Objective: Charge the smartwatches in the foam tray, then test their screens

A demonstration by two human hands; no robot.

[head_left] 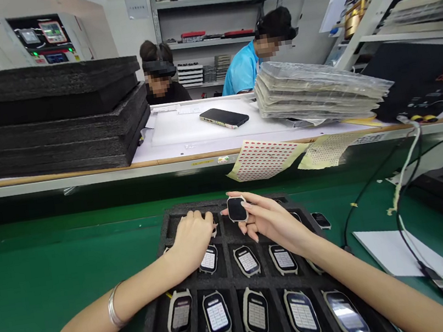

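A black foam tray (231,289) with several pockets lies on the green mat, most pockets holding a smartwatch case (217,314) with a white label on its screen. My right hand (269,220) is closed on one dark watch case (237,209), lifted above the tray's far row. My left hand (193,237) rests curled over the tray's far left pockets, fingers bent down onto something I cannot make out. A silver bangle (113,307) circles my left wrist.
Black foam sheets (48,120) are stacked on the raised shelf at left. A phone (223,117), bagged trays (314,91) and red dot sticker sheets (264,158) lie there too. Two people sit beyond. Cables (401,200) and white paper (402,258) lie at right.
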